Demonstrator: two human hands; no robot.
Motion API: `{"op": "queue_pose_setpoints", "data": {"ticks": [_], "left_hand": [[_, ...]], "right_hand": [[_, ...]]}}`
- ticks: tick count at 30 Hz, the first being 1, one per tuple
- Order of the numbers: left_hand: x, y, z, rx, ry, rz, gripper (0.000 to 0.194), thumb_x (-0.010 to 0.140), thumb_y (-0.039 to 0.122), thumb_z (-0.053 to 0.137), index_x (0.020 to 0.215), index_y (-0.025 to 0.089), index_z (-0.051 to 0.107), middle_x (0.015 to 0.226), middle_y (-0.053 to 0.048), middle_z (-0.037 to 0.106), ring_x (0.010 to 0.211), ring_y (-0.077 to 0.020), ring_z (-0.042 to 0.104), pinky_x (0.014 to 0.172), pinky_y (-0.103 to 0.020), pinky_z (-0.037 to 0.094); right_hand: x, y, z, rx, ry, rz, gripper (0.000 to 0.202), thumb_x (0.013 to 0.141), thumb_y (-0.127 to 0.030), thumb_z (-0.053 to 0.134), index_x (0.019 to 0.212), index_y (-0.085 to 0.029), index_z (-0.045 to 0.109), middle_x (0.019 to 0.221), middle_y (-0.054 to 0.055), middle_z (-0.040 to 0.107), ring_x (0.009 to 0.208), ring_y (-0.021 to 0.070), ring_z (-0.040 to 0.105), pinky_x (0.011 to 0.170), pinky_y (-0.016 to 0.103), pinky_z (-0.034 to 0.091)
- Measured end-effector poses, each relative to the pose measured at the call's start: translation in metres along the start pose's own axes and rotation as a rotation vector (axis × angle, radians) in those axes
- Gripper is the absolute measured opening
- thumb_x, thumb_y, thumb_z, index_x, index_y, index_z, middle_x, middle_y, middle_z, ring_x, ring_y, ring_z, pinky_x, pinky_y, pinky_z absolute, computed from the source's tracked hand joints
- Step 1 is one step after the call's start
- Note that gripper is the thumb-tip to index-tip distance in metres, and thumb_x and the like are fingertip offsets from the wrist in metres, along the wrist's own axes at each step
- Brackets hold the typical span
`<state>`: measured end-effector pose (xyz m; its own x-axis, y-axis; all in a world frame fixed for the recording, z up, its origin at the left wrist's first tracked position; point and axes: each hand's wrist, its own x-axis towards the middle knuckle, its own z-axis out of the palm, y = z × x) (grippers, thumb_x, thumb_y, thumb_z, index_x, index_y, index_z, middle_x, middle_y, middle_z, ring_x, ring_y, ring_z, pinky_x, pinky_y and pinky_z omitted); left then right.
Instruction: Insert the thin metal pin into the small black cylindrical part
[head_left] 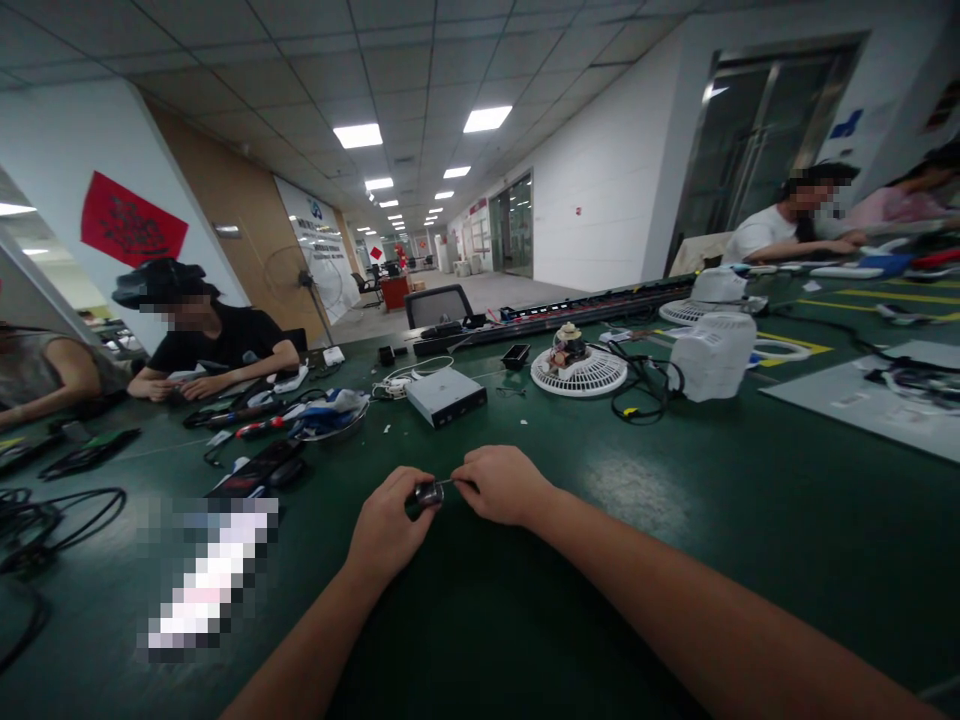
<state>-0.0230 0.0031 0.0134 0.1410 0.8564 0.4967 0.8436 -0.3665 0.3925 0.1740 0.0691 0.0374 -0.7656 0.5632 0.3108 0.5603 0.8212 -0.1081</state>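
Note:
My left hand (386, 530) grips a small dark, shiny cylindrical part (430, 494) between thumb and fingers, low over the green table. It looks like a small motor, but its details are blurred. A thin metal rod (447, 482) spans the gap between this part and my right hand (504, 487). The fingertips of that hand are pinched round the rod's right end. Whether the rod is the part's own shaft or a separate tool cannot be told.
Beyond my hands lie a disc drive (446, 397), a white fan grille (579, 370) with a motor on it, and a white plastic housing (714, 355). Tools and a blue-white cloth (330, 412) lie left, near a blurred-out bright object (214, 580). A person (225, 335) sits at the far left.

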Motion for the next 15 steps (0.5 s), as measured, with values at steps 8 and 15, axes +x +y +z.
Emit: {"op": "queue_pose_setpoints", "data": {"ticks": [8, 15], "left_hand": [[-0.001, -0.0015, 0.0012, -0.007, -0.021, 0.042, 0.023, 0.078, 0.016, 0.063, 0.1, 0.022, 0.064, 0.1, -0.004, 0.066, 0.093, -0.021, 0.063, 0.082, -0.035, 0.052], [-0.0002, 0.0004, 0.0003, 0.019, -0.024, 0.032, 0.025, 0.078, 0.016, 0.063, 0.101, 0.023, 0.064, 0.102, -0.004, 0.066, 0.094, -0.0215, 0.063, 0.083, -0.036, 0.052]], "right_hand": [[0.0011, 0.0006, -0.0002, 0.026, -0.038, -0.056, 0.023, 0.088, -0.029, 0.053, 0.093, -0.021, 0.075, 0.085, 0.007, 0.07, 0.083, 0.0214, 0.059, 0.069, 0.03, 0.041], [0.0007, -0.0008, 0.0017, -0.007, -0.093, -0.01, 0.025, 0.088, -0.029, 0.051, 0.087, -0.021, 0.075, 0.084, 0.009, 0.07, 0.083, 0.0229, 0.061, 0.07, 0.031, 0.042]]}}
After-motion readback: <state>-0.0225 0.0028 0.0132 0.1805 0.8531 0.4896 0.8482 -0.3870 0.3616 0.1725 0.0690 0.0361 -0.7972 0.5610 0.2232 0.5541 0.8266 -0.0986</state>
